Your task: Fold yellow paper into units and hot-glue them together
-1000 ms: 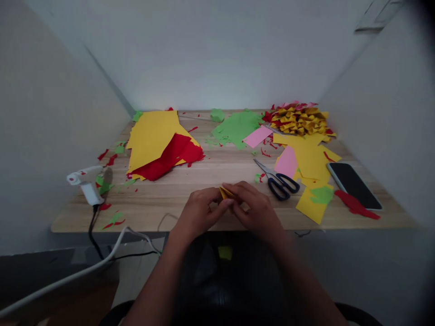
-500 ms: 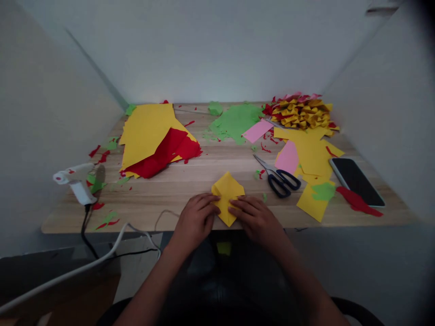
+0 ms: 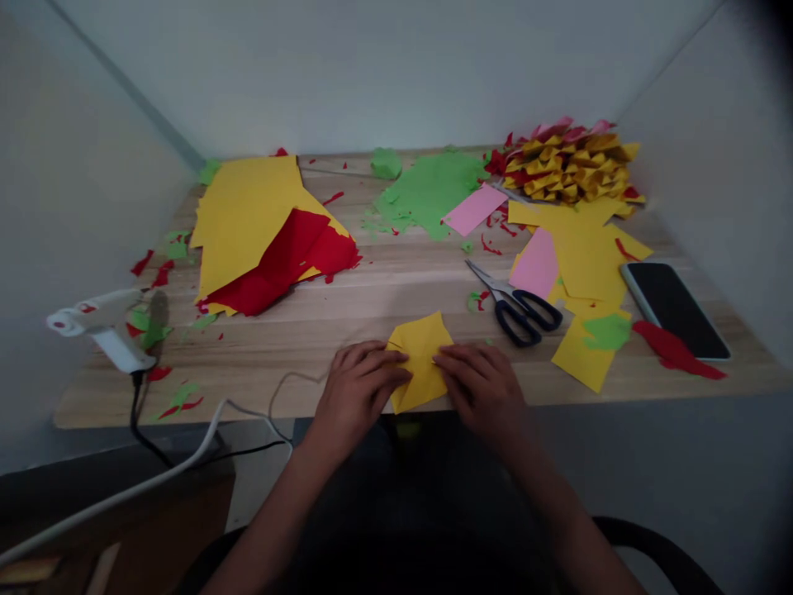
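A folded piece of yellow paper (image 3: pixel 422 364) lies at the table's front edge, between both hands. Creases run across it and its left and right edges are under fingertips. My left hand (image 3: pixel 365 384) grips the left edge, thumb and fingers closed on it. On the opposite edge, my right hand (image 3: pixel 480 384) has its thumb and fingers closed on the paper too. Dark-handled scissors (image 3: pixel 517 307) lie beyond my right hand, blades pointing away to the left.
Yellow sheets (image 3: pixel 241 223) and red paper (image 3: pixel 273 268) lie at left, near a white glue gun (image 3: pixel 105 326) with its cord. Green paper (image 3: pixel 430 190) lies at the back. A pile of folded yellow pieces (image 3: pixel 573 169) and a phone (image 3: pixel 675 310) are at right.
The yellow paper has turned from a point-up diamond to a squarer lie, with its fold opened out wider. Both hands have moved slightly apart. The camera view has tilted down and come closer.
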{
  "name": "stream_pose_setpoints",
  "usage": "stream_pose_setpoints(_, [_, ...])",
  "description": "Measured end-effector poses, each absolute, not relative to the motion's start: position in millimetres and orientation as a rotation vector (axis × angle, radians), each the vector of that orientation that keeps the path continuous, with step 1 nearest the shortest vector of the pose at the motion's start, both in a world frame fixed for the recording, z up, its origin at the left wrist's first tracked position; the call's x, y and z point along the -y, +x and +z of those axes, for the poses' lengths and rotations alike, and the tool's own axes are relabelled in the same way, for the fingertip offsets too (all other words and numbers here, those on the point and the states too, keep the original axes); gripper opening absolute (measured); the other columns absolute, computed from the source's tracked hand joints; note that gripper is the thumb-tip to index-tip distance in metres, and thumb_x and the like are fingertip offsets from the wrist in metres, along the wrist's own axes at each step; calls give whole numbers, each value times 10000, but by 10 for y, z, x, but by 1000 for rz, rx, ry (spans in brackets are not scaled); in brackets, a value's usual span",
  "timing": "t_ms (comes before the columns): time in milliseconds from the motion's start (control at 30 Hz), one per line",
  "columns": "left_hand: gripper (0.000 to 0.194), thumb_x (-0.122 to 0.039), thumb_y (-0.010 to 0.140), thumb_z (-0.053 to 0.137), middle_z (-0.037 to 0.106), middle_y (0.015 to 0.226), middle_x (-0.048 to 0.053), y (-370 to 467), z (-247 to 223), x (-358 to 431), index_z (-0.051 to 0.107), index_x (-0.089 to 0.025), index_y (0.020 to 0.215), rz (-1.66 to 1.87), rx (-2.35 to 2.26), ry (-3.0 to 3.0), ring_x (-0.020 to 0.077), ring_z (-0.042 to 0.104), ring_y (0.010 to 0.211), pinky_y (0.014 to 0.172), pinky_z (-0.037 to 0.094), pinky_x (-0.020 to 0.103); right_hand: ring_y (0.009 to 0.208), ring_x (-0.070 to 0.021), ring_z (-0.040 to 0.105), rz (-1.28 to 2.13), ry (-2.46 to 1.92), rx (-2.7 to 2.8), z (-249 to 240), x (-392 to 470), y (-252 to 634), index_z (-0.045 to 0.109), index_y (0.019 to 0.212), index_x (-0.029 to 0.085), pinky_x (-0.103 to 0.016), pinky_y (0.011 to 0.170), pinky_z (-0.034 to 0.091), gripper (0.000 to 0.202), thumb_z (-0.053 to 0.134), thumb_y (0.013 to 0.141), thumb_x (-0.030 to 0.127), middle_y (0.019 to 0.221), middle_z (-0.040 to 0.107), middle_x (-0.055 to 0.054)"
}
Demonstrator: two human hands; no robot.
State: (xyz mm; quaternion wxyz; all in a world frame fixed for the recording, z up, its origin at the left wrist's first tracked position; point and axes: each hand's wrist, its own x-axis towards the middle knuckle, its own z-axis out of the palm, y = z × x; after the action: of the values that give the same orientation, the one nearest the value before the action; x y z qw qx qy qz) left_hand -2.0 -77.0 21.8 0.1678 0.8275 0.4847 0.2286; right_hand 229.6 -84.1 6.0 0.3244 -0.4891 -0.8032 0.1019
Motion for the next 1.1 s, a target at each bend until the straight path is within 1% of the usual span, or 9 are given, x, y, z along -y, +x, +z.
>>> stream_pose_setpoints(133, [234,-270,974,548,668,1325,20,18,263,792,683,-279,1165,562,-1468,2316,237,545,1250,1052,397,460,1067,-253,589,266,-1339,2128,49,856,2263,693,1074,228,-483,1004,449,181,578,941,184,1121,707,-66])
stream_pose_setpoints(367, [282,-275,967,531,563,1458,21,65,267,828,669,-303,1211,495,-1568,2339,274,491,1310,1067,393,500,1017,-303,541,212,-1517,2186,109,856,2258,645,1231,190,-490,896,454,342,606,898,257,1067,610,-122])
stream_pose_setpoints(467, [292,-297,968,520,512,1507,21,81,279,827,666,-319,1221,471,-1610,2340,284,477,1326,1075,389,516,983,-293,541,234,-1514,2198,131,840,2265,663,1121,207,-480,879,439,244,607,889,260,994,599,-100])
stream_pose_setpoints(600, [375,-330,952,530,468,1543,48,108,284,826,608,-285,1316,415,-1686,2341,312,451,1347,1090,380,538,1029,-293,528,218,-1458,2215,125,840,2275,626,895,198,-467,895,423,44,606,876,233,1091,615,-112])
stream_pose_setpoints(667, [459,-340,940,537,460,1545,76,120,279,826,548,-243,1389,382,-1725,2350,328,444,1348,1091,382,544,1014,-282,527,206,-1421,2214,109,847,2290,606,857,197,-453,895,421,45,606,888,231,1072,640,-96])
stream_pose_setpoints(767, [578,-367,921,557,435,1555,126,135,273,827,468,-173,1457,369,-1785,2361,351,425,1361,1099,375,548,918,-248,530,182,-1424,2178,84,865,2338,614,842,203,-424,859,427,99,599,927,252,924,655,-63])
stream_pose_setpoints(867, [631,-404,909,574,417,1560,155,147,272,832,447,-129,1463,365,-1831,2356,359,414,1370,1110,366,545,873,-229,535,141,-1474,2123,73,909,2396,641,851,204,-414,844,432,99,615,935,248,873,648,-49])
stream_pose_setpoints(967, [595,-399,909,589,440,1541,135,156,264,832,470,-164,1442,390,-1847,2340,342,428,1361,1114,368,528,912,-230,545,45,-1478,1992,86,1008,2402,681,916,197,-412,856,452,26,660,904,189,920,633,-64])
stream_pose_setpoints(1100, [513,-429,898,633,464,1494,130,143,245,825,545,-234,1364,558,-1842,2326,337,452,1323,1074,407,525,976,-233,543,99,-1309,1958,113,1211,2262,693,1029,208,-406,872,479,222,676,853,73,1023,632,-79])
